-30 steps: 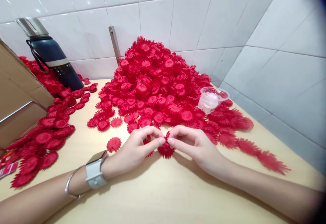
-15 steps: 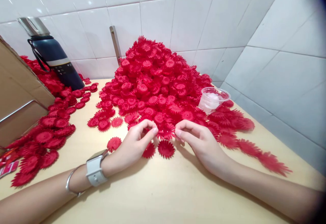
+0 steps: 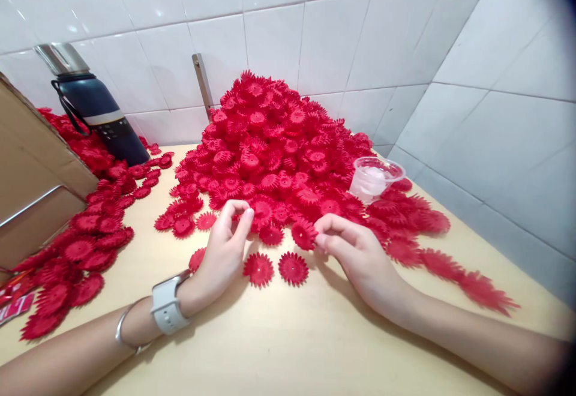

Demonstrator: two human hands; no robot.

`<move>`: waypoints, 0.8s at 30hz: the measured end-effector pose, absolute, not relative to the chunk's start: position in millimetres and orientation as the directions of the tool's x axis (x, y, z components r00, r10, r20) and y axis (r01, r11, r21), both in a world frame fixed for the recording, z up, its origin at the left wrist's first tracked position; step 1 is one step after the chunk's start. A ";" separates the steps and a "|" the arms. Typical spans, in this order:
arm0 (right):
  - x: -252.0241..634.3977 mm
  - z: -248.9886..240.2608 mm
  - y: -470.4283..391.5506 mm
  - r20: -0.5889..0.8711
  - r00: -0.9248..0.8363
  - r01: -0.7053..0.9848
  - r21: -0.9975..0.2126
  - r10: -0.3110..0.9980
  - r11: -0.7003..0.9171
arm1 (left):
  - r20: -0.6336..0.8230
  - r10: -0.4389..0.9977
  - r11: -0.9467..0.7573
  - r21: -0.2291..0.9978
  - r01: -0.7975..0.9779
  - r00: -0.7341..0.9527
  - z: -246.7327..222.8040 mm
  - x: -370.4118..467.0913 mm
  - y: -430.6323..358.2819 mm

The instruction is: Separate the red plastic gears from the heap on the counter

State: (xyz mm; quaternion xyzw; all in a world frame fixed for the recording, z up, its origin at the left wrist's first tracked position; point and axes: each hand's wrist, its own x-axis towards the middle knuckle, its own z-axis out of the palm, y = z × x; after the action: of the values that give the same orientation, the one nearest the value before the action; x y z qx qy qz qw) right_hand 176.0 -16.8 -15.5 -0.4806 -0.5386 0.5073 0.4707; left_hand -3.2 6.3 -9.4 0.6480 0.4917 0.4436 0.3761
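Note:
Between the thumb and fingers of my right hand (image 3: 360, 258) is a red flower piece (image 3: 303, 235), held by its right edge with its face and small centre hole showing. My left hand (image 3: 225, 252) is pinched, thumb against fingertips, left of that piece; whatever it holds, if anything, is too small to make out. Two red flowers lie flat on the table below the hands, a left one (image 3: 258, 270) and a right one (image 3: 293, 269). Behind the hands rises a large heap of red flowers (image 3: 270, 150).
A clear plastic cup (image 3: 375, 180) with something whitish inside stands at the heap's right. At the left are a dark blue bottle (image 3: 105, 114), a cardboard box (image 3: 40, 174) and more red flowers (image 3: 81, 246). Tiled walls (image 3: 342, 36) border the wooden table (image 3: 288, 348).
My left hand has moved left and slightly up, away from my right hand. The flower between the hands is now only in my right hand, turned face-on.

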 end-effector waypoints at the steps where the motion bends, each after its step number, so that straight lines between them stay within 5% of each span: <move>1: 175.7 -15.2 -18.6 0.031 -0.162 0.056 -0.998 0.986 0.040 | 0.210 0.964 -0.251 0.920 0.301 0.163 -9.1 -2.7 4.8; 4: 175.3 -14.4 -23.2 0.097 -0.318 0.105 -0.985 0.943 0.137 | 0.190 0.919 -0.294 0.914 0.279 0.345 -6.2 -0.8 -2.5; 10: 174.7 -14.9 -23.7 0.110 -0.346 0.107 -0.982 0.932 0.156 | 0.078 0.826 -0.203 0.965 0.166 0.558 -0.2 2.3 -12.0; 18: 175.8 -12.8 -26.7 0.106 -0.285 0.103 -0.985 0.953 0.140 | 0.172 0.933 -0.234 0.958 0.168 0.317 -9.3 0.0 -1.0; 24: 175.5 -13.6 -25.0 0.114 -0.284 0.128 -0.979 0.952 0.155 | 0.112 0.958 -0.171 0.963 0.210 0.265 -8.7 -1.2 0.7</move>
State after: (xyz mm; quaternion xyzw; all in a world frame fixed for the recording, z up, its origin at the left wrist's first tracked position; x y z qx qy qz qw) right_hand 175.5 -25.0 -13.6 -0.4264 -0.6335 0.4904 0.4200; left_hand -1.2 0.7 -8.7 0.6486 0.4502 0.4061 0.4602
